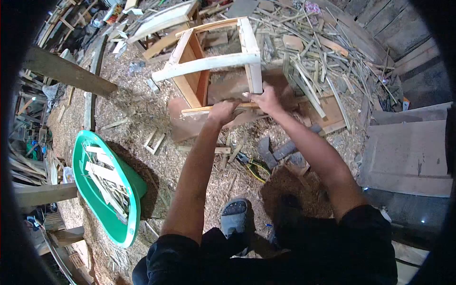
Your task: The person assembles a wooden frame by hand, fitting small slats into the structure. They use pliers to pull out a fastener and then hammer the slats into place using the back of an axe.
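Observation:
A small wooden furniture frame (204,63), partly pale and partly orange-brown, lies on a brown board (180,128) on the ground. Its near edge is a narrow wooden rail (194,111). My left hand (224,112) is closed over the middle of that rail. At the rail's right end, my right hand (267,100) grips the corner where a pale upright meets it; some fingertips are hidden behind the wood. Between my arms lie pliers with yellow-and-black handles (256,170) and a hammer (280,151) with a dark head.
A green plastic tub (135,209) holding wood offcuts stands at left. Scrap sticks (313,71) are heaped at back right. Wooden posts (71,71) reach in from the left, and a grey panel (408,156) stands at right. Wood shavings cover the ground around my sandals (233,218).

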The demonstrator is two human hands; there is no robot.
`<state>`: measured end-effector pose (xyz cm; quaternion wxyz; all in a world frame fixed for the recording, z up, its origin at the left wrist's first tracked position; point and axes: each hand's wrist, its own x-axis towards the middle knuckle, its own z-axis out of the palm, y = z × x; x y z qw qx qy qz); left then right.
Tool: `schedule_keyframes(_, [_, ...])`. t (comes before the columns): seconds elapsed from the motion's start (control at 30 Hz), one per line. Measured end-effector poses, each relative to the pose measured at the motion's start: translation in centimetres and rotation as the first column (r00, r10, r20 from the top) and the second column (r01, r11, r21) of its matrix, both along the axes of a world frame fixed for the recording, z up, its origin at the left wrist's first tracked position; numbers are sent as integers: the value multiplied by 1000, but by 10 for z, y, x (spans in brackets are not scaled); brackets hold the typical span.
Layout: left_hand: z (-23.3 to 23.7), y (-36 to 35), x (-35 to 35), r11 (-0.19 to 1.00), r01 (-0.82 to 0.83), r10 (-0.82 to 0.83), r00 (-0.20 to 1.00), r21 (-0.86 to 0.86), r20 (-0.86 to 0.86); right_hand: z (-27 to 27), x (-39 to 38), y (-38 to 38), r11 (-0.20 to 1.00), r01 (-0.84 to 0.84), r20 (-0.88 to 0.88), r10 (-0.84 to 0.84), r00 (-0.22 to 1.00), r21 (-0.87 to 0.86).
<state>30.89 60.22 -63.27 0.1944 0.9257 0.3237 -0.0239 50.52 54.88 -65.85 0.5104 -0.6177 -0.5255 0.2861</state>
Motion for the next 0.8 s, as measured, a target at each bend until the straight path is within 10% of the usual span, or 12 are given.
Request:
schedule_keyframes(0.13, [-14,7,1,1000,5,-5,1000,-6,-4,10,0,-11,999,-42,-151,39,988,-16])
schedule_keyframes(0.47, [-38,-40,10,933,-271,157,898,235,412,5,27,-14,946,-29,180,92,979,-324])
schedule_keyframes(0.8, [-57,-75,19,919,-384,276,784,85,555,-3,40,-52,898,-119,350,284,893,-424])
